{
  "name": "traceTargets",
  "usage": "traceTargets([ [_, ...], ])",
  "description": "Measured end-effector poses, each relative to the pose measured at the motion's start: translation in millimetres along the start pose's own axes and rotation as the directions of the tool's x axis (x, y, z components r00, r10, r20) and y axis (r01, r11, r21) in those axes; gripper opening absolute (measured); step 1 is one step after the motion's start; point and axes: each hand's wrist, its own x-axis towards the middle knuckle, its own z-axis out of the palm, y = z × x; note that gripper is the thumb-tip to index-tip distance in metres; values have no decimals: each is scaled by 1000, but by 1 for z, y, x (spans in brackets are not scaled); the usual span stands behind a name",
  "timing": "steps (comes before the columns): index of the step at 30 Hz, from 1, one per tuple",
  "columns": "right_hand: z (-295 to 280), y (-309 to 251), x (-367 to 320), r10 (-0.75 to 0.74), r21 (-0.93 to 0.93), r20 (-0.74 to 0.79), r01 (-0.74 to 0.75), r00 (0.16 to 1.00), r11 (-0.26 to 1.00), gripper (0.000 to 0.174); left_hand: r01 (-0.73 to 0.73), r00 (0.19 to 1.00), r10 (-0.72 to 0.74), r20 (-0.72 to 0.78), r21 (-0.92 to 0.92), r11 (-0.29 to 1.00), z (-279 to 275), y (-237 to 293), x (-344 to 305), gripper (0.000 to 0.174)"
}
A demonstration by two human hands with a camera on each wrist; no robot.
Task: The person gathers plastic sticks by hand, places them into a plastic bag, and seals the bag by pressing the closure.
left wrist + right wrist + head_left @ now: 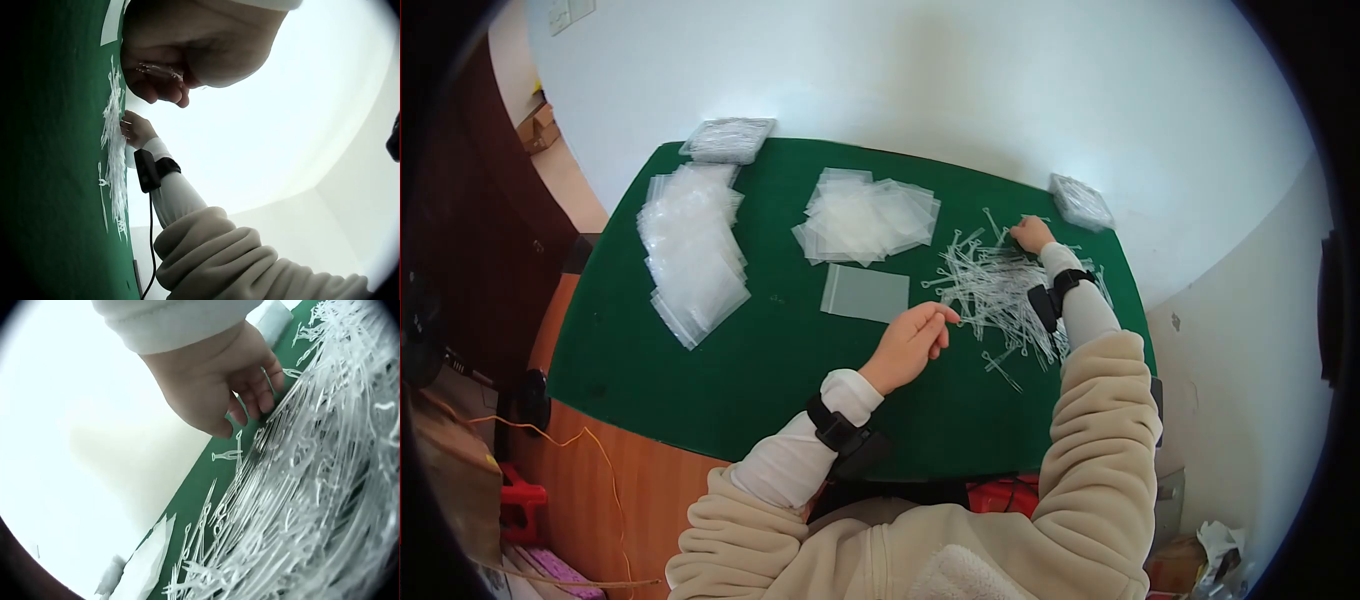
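Observation:
A loose pile of thin, clear looped sticks [1000, 285] lies on the right of the green table. My right hand [1031, 234] is at the pile's far edge. In the right wrist view its loosely bent fingers [265, 400] hang right at the sticks, thumb apart from them, and nothing shows in its grasp. Left of the pile, my left hand [910, 345] is held over the table with its fingers curled. The left wrist view shows a few clear, thin pieces [159, 70] held in those fingers; their full length is hidden. Just beyond lies a single clear zip bag [865, 292].
Flat clear bags form a heap [865, 215] at the back middle and a fanned row [695, 255] on the left. A filled clear pack [730, 140] stands at the far left corner, another pack [1082, 202] at the far right. A white wall [960, 80] rises behind the table.

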Motion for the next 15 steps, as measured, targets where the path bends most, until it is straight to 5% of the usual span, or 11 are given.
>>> traceTargets([
  [3, 2, -15, -1, 65, 126, -93, -53, 994, 991, 39, 35, 999, -35, -6, -15, 999, 1, 1, -1, 23],
  [6, 1, -37, 5, 171, 78, 126, -182, 977, 980, 43, 32, 999, -32, 0, -17, 999, 1, 0, -1, 23],
  [15, -3, -50, 20, 274, -30, 238, -275, 932, 961, 44, 50, 999, -50, 0, -20, 999, 1, 1, -1, 23],
])
